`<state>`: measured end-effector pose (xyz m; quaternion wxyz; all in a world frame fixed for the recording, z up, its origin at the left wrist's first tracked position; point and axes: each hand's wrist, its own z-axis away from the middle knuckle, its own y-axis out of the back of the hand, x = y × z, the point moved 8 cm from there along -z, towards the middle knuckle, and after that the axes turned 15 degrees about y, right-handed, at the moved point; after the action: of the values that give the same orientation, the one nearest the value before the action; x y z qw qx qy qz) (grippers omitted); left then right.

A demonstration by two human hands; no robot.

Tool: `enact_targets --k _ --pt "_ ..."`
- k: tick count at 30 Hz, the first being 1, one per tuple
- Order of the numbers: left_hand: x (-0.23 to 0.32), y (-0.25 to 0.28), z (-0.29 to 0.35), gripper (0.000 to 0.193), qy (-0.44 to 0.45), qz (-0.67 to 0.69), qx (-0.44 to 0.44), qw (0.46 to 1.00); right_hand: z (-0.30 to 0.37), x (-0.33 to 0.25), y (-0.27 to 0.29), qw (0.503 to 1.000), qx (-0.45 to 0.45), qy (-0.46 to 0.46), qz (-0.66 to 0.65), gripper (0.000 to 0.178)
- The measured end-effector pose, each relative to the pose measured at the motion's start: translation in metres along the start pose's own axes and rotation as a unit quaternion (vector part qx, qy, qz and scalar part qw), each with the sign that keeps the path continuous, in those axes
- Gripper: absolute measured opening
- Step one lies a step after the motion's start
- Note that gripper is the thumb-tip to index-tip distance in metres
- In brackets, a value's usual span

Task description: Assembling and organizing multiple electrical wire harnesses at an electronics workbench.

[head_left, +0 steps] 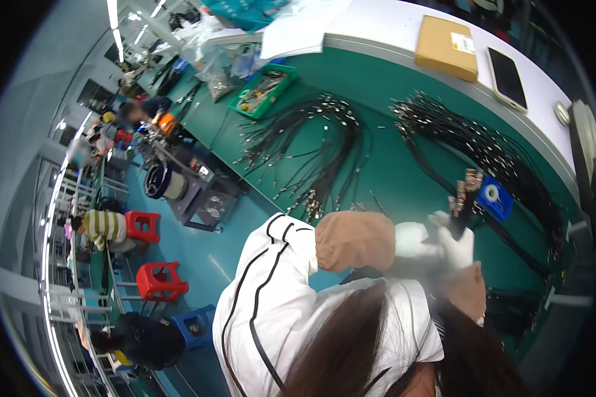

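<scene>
While your right hand [455,246] grasps the cable bundle [462,198] upright | left hand [412,239] beside it, grip unclear | blue tape roll [494,196] just right of bundle.

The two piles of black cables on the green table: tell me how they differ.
The left pile of black cables is thinner, its strands fanned apart; the right pile of black cables is denser and tangled. The left lies nearer the green plastic tray, the right nearer the blue tape dispenser. Both carry metal end connectors.
</scene>
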<state>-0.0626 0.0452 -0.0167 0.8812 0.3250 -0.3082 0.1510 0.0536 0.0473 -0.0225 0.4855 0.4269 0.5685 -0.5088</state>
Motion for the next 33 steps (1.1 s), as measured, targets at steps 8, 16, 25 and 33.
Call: enact_targets --k 8,16,25,33 --pt "-0.079 0.171 0.051 0.051 0.125 -0.087 0.329 0.932 0.009 -0.018 0.055 0.990 0.119 0.052 -0.057 0.060" --pt "-0.136 0.322 0.098 0.034 0.038 -0.318 0.598 0.734 0.002 -0.019 0.064 0.976 0.211 0.054 -0.002 0.059" --pt "-0.384 0.345 -0.010 0.030 0.161 -0.418 0.457 0.768 0.016 -0.029 0.035 0.952 0.294 0.027 0.082 0.062" --pt "-0.400 0.334 -0.020 0.039 0.179 -0.362 0.387 0.829 0.031 -0.033 0.043 0.930 0.347 0.012 0.116 0.058"
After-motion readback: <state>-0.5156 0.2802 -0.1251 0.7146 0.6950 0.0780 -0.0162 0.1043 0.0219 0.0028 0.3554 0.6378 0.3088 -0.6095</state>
